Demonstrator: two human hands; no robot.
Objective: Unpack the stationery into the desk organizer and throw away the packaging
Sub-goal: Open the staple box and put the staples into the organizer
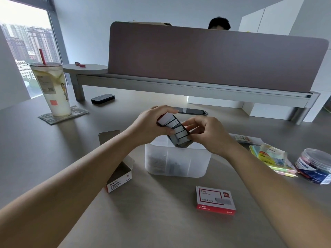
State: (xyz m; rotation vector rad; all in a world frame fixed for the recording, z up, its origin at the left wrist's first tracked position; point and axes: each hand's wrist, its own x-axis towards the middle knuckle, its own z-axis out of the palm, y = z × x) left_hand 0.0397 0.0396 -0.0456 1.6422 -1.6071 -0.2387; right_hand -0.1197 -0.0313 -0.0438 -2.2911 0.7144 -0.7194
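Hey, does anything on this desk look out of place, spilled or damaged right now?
Nothing spilled or broken. The one untidy thing is the opened red-and-white cardboard paper clip box, tilted on the grey desk left of the translucent plastic organizer, flaps open. Both hands, left hand and right hand, hold staple strips over the organizer.
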